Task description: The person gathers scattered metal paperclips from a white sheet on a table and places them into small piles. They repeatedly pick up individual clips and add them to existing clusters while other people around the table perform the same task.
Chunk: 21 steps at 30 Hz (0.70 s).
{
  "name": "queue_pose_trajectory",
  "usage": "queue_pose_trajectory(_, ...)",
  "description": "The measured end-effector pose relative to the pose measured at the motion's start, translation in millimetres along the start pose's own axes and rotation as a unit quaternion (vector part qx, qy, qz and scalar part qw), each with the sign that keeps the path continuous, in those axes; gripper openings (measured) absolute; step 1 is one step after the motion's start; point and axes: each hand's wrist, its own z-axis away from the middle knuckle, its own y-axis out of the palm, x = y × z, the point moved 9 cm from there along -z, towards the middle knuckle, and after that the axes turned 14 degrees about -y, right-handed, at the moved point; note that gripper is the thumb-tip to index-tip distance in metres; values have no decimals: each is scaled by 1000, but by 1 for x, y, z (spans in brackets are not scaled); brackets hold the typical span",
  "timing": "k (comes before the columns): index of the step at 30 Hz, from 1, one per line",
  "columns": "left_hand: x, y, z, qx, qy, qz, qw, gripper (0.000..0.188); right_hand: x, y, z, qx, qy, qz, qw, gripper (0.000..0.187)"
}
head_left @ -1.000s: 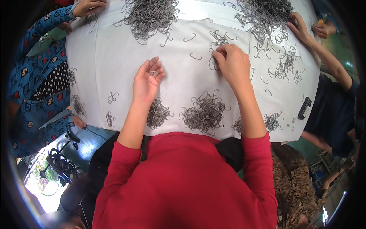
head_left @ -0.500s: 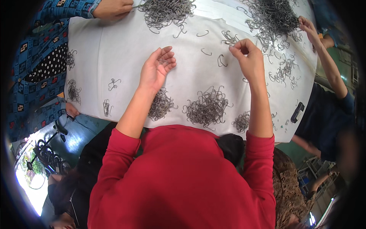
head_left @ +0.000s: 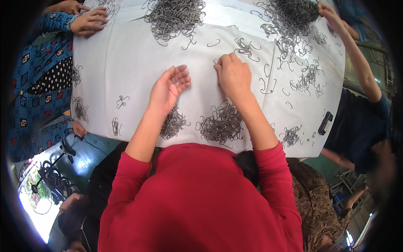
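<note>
Dark, curved wire hooks lie in piles and singly on the white table cover. My left hand [head_left: 170, 86] is palm up above the cover, its fingers curled around a few thin hooks that only partly show. Over the middle of the cover, my right hand [head_left: 235, 77] has its fingertips pinched at a loose wire hook [head_left: 215, 61], mostly hidden by the fingers. Near my body are a pile of hooks [head_left: 220, 126] below my right forearm and a smaller pile [head_left: 173, 124] beside my left forearm.
A big hook heap [head_left: 174, 19] lies at the far middle, another [head_left: 294, 19] at the far right. A person's hand [head_left: 89, 22] rests at the far left; another person's hand [head_left: 331, 17] touches the right heap. A black tool-like object [head_left: 325, 123] lies near the right edge.
My right hand has moved left, from beside the scattered hooks to the middle of the cover. My left hand has lowered slightly. The person at far left has shifted a hand away from the heap.
</note>
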Motion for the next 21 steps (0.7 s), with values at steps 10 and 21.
queue_pose_trajectory(10, 23, 33, 3, 59, -72, 68, 993, 41, 3, -29, 3, -41, 68, -114, 990, 40)
queue_pose_trajectory(21, 19, 17, -8, 47, -54, 43, 997, 38, -22, -13, 28, 62, 85, -48, 993, 51)
